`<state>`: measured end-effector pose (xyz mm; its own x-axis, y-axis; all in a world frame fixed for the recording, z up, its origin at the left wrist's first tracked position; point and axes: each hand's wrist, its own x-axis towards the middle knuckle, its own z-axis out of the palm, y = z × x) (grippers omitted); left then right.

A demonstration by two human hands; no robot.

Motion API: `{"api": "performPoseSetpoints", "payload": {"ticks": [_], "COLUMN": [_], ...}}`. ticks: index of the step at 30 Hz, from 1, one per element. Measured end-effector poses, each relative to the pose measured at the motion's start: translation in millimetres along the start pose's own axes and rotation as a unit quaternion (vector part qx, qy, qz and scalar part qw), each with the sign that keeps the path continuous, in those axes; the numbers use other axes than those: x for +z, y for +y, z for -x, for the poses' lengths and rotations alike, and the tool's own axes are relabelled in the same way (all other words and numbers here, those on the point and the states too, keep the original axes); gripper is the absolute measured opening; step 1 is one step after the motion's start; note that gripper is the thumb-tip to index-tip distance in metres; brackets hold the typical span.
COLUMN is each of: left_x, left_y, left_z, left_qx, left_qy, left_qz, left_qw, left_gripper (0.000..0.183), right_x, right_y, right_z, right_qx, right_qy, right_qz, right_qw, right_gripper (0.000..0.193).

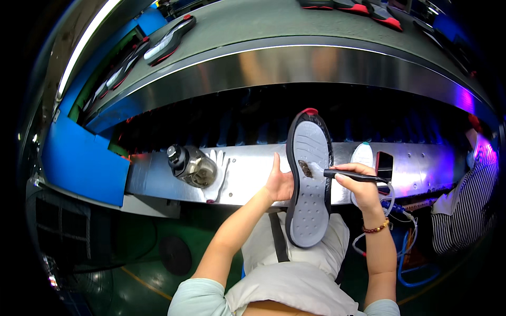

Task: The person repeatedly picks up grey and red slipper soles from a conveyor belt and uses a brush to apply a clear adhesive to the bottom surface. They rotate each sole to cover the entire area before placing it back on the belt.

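A grey shoe sole (310,203) with a black edge and a red tip stands lengthwise in front of me, its dimpled grey face toward me. My left hand (280,184) holds it at its left side, thumb raised and fingers partly hidden behind it. My right hand (362,185) grips a black pen-shaped tool (352,174), with a pale cord or tube near its rear end. The tool's tip reaches over the sole's middle, close to a dark brown patch (305,168). Whether the tip touches the sole, I cannot tell.
A metal ledge (247,179) runs before me, bearing a dark bottle (194,167), a white glove (217,176), a white sole-shaped piece (362,154) and a phone-like object (385,166). Beyond lies a conveyor belt (253,23) with several soles. Another person's striped sleeve (466,197) is at right.
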<state>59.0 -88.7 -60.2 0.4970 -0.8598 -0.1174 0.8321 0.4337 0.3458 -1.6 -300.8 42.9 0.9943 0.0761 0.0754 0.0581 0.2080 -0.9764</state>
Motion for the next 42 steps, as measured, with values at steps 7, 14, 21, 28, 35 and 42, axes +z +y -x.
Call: {"api": "performPoseSetpoints", "payload": {"ticks": [7,14,21,28,35,42], "left_x": [17,27,38,58,68,56], "left_y": [-19,-31,-38,-43,-32,-17], "left_z": [-13,-12,-15,-19,-19,8], "left_qx": [0.034,0.065,0.163,0.158,0.197,0.224], "left_qy": [0.091,0.014,0.005,0.067,0.229,0.198], "left_qz": [0.048,0.132,0.058,-0.025,-0.078,-0.096], "left_qw": [0.994,0.989,0.985,0.985,0.95,0.949], "left_gripper": [0.102,0.091,0.083,0.086,0.084,0.09], "right_x": [-14,-16,-3,7,43,10], "right_y": [21,26,17,5,5,-23], "right_z": [-6,-9,-17,-41,-13,36], "right_qx": [0.006,0.0,-0.035,-0.081,-0.322,-0.089], "right_qy": [0.077,0.079,0.086,0.119,0.063,-0.188], "right_qz": [-0.148,-0.108,-0.084,0.025,0.354,0.21], "right_qw": [0.986,0.991,0.992,0.989,0.876,0.955], "right_gripper": [0.022,0.02,0.019,0.016,0.013,0.017]}}
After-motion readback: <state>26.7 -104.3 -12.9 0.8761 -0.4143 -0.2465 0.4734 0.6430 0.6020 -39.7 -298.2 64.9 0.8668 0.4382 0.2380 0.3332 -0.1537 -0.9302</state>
